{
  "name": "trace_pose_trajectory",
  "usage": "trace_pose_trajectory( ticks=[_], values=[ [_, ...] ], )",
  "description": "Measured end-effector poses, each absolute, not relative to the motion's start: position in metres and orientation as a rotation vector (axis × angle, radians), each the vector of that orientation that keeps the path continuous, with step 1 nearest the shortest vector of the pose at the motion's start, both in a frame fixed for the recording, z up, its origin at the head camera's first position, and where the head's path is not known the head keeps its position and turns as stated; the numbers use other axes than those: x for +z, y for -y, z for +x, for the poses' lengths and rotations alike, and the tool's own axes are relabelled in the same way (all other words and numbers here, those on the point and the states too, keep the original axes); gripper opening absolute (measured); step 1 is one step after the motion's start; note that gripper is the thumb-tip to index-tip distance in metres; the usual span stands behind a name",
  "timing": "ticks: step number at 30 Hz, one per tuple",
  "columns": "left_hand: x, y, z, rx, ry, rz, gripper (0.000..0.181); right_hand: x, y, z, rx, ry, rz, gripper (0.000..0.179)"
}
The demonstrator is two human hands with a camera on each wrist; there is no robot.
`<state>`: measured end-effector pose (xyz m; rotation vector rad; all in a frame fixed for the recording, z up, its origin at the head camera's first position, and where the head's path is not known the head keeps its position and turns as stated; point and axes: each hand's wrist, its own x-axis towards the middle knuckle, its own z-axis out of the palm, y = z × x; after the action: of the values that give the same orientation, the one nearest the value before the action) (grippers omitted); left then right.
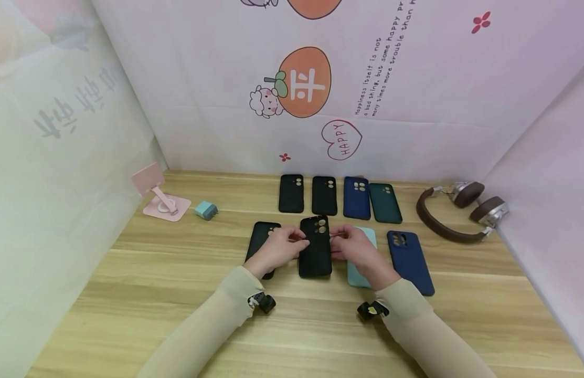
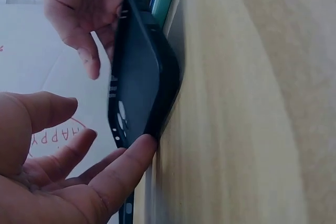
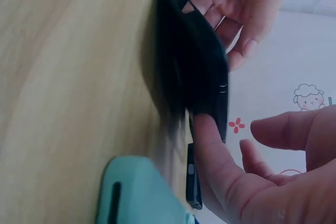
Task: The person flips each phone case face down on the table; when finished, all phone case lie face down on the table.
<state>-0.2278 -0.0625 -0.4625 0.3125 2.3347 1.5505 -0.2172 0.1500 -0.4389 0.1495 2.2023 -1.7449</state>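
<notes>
A black phone case (image 1: 315, 257), hollow side up and camera cutouts at the far end, is tilted above the table between the two hands. My left hand (image 1: 280, 245) touches its left edge; in the left wrist view a fingertip (image 2: 144, 145) presses a corner while the thumb stands apart. At the opposite edge is my right hand (image 1: 355, 247), one finger (image 3: 205, 127) against the case and its thumb clear of it. Beneath the left wrist lies another dark case (image 1: 258, 239). A light teal case (image 1: 360, 275) lies partly under the right hand.
Behind stand in a row two black cases (image 1: 290, 194) (image 1: 324, 196), a blue case (image 1: 356, 198) and a green case (image 1: 386, 203). Another blue case (image 1: 412, 262) lies at right, near brown headphones (image 1: 443, 223). A pink stand (image 1: 161, 199) and blue charger (image 1: 206, 210) are at left.
</notes>
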Motion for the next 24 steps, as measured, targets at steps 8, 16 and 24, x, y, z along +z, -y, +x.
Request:
trace_pose_trajectory(
  ticks=[8,16,24],
  values=[
    [-0.46,0.062,-0.227,1.556,-2.347,0.376,0.021,-0.433,-0.147,-0.212,-1.862,-2.164,0.125,0.033],
    [-0.456,0.062,-0.224,1.635,-2.344,0.43,0.024,-0.433,-0.135,-0.21,-1.883,-2.175,0.059,0.031],
    [-0.451,0.061,-0.221,1.741,-2.241,0.403,0.023,-0.436,-0.124,-0.208,-1.869,-2.22,-0.047,0.03]
  ],
)
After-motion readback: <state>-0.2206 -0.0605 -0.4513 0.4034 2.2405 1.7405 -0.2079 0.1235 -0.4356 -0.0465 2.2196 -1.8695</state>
